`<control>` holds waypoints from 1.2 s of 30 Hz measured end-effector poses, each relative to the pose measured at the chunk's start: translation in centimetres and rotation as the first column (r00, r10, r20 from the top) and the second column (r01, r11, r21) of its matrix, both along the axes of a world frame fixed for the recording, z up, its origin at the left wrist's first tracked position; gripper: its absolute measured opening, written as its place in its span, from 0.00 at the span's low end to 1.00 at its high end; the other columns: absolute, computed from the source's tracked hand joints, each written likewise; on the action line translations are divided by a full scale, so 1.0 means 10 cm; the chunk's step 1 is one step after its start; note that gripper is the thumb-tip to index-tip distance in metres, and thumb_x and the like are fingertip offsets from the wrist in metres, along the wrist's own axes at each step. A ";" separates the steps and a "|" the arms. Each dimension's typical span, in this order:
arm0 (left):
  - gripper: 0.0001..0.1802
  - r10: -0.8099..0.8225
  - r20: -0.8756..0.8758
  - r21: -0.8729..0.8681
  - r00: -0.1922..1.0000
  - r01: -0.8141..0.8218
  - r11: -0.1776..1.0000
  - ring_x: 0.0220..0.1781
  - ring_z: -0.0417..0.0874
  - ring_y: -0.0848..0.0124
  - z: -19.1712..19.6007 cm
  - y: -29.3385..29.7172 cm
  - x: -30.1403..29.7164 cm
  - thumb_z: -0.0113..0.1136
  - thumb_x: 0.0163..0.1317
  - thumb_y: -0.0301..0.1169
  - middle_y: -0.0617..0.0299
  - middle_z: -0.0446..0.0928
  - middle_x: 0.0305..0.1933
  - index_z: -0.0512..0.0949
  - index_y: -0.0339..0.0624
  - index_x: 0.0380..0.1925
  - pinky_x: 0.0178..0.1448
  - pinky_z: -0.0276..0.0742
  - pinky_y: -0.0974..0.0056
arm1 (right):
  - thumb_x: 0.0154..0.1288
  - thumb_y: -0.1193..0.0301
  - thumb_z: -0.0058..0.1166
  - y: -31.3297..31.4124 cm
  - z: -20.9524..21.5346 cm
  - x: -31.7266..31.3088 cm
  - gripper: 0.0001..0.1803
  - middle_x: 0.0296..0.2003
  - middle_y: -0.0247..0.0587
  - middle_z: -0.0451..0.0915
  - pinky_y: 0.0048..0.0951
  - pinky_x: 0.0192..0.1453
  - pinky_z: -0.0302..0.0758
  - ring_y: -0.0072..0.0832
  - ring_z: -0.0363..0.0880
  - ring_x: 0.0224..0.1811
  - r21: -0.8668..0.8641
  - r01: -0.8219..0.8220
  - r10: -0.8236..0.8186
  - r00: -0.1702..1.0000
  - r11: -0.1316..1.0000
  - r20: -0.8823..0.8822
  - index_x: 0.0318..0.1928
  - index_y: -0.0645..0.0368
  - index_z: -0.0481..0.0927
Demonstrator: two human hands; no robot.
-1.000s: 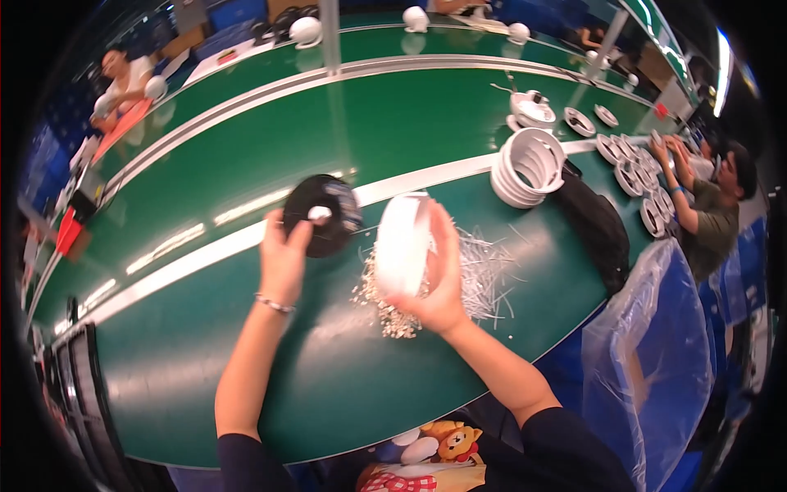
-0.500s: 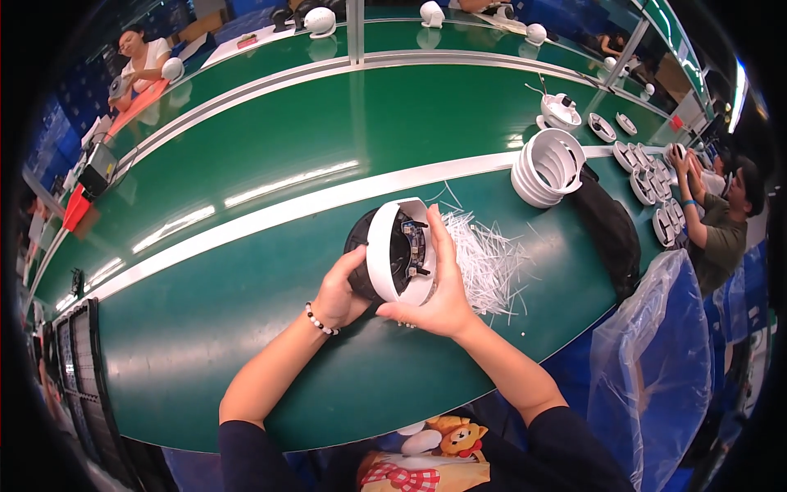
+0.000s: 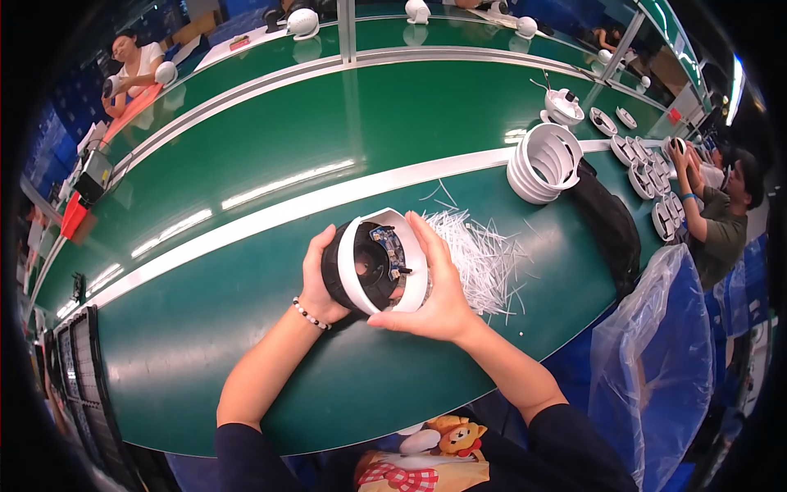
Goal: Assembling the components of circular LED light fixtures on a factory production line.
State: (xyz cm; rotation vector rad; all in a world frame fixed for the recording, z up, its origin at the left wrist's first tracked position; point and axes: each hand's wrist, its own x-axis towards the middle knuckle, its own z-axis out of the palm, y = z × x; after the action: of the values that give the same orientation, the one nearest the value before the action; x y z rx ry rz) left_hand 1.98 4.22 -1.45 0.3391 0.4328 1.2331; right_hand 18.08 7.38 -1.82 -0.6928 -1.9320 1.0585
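Note:
Between my hands, above the green table, is a round black housing [image 3: 333, 271] set in a wide white ring [image 3: 351, 266]. It is tilted, so its hollow inside faces up and to the right, and a small circuit board [image 3: 388, 246] shows there. My left hand [image 3: 321, 283] is wrapped round the black housing from the left, its fingers partly hidden underneath. My right hand [image 3: 443, 295] grips the white ring from the right, fingers along the far rim and thumb at the near rim. Just beyond the right hand lies a heap of thin white strips [image 3: 484, 258].
A stack of white rings [image 3: 533, 176] stands at the back right, beside a black cloth-like bundle [image 3: 607, 221]. Several white shells [image 3: 643, 176] lie farther right near a co-worker [image 3: 725, 209]. A clear plastic bag [image 3: 652, 361] hangs at the right edge; black racks [image 3: 82, 369] stand left.
Both hands have shifted slightly left with the housing and ring. The piece has turned, showing more of its inside and the circuit board. My left hand's grip has moved up around the black side.

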 end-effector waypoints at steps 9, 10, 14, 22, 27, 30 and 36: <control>0.46 0.028 -0.057 0.065 0.998 -0.024 0.998 0.55 0.70 0.62 -0.13 0.03 0.05 0.24 0.53 0.68 0.53 0.67 0.54 0.62 0.40 0.55 0.58 0.67 0.57 | 0.24 0.52 0.72 -0.04 0.03 -0.07 0.64 0.58 0.58 0.53 0.45 0.61 0.53 0.50 0.53 0.59 0.351 0.113 -0.178 0.971 0.930 0.159 0.60 0.68 0.49; 0.49 -0.033 -0.031 0.081 0.999 0.036 0.996 0.56 0.68 0.61 -0.15 0.04 0.00 0.23 0.50 0.71 0.52 0.65 0.55 0.60 0.40 0.56 0.60 0.65 0.57 | 0.24 0.51 0.72 -0.03 0.02 -0.08 0.65 0.58 0.58 0.53 0.46 0.61 0.53 0.51 0.52 0.59 0.368 0.085 -0.154 0.974 0.926 0.164 0.60 0.68 0.49; 0.51 -0.063 -0.120 0.085 0.991 0.074 0.994 0.58 0.66 0.61 -0.16 0.02 -0.06 0.25 0.48 0.73 0.52 0.64 0.57 0.59 0.41 0.58 0.61 0.65 0.56 | 0.23 0.49 0.71 -0.01 -0.01 -0.10 0.66 0.58 0.60 0.51 0.46 0.61 0.53 0.52 0.52 0.59 0.381 0.034 -0.107 0.979 0.924 0.174 0.60 0.70 0.48; 0.37 0.091 -0.093 0.221 0.991 -0.068 0.973 0.55 0.70 0.61 -0.06 -0.01 0.04 0.54 0.47 0.44 0.51 0.66 0.55 0.60 0.36 0.56 0.61 0.64 0.58 | 0.25 0.49 0.70 -0.07 -0.05 -0.15 0.68 0.60 0.63 0.46 0.48 0.64 0.45 0.56 0.46 0.63 0.369 0.161 -0.202 0.977 0.915 0.074 0.62 0.69 0.40; 0.31 0.261 -0.101 0.157 0.960 -0.244 0.957 0.50 0.73 0.62 0.00 -0.03 0.16 0.47 0.51 0.47 0.51 0.71 0.49 0.65 0.35 0.51 0.56 0.70 0.60 | 0.29 0.50 0.68 -0.02 -0.16 -0.15 0.66 0.62 0.59 0.44 0.47 0.66 0.43 0.55 0.42 0.65 0.298 0.116 -0.136 0.990 0.947 0.046 0.62 0.68 0.41; 0.27 0.298 -0.191 -0.033 0.935 -0.310 0.950 0.42 0.77 0.65 -0.03 0.15 0.09 0.39 0.58 0.49 0.55 0.76 0.41 0.70 0.36 0.43 0.49 0.72 0.61 | 0.33 0.47 0.65 -0.02 -0.16 -0.10 0.63 0.62 0.59 0.44 0.52 0.64 0.43 0.59 0.41 0.64 0.346 0.148 -0.174 0.984 0.926 0.045 0.62 0.67 0.43; 0.22 0.454 -0.198 -0.085 0.869 -0.477 0.875 0.56 0.68 0.61 -0.21 0.60 -0.48 0.35 0.63 0.42 0.53 0.69 0.53 0.66 0.40 0.49 0.61 0.59 0.51 | 0.38 0.50 0.64 0.01 -0.07 -0.06 0.55 0.63 0.58 0.46 0.57 0.63 0.38 0.58 0.40 0.65 0.520 0.155 -0.199 0.980 0.840 0.029 0.61 0.65 0.48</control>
State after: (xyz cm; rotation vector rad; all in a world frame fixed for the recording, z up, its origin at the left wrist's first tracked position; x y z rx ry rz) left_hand -2.80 10.27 -3.51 0.2337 0.7757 1.6454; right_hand 17.44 7.48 -2.55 -0.5950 -2.0518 0.3650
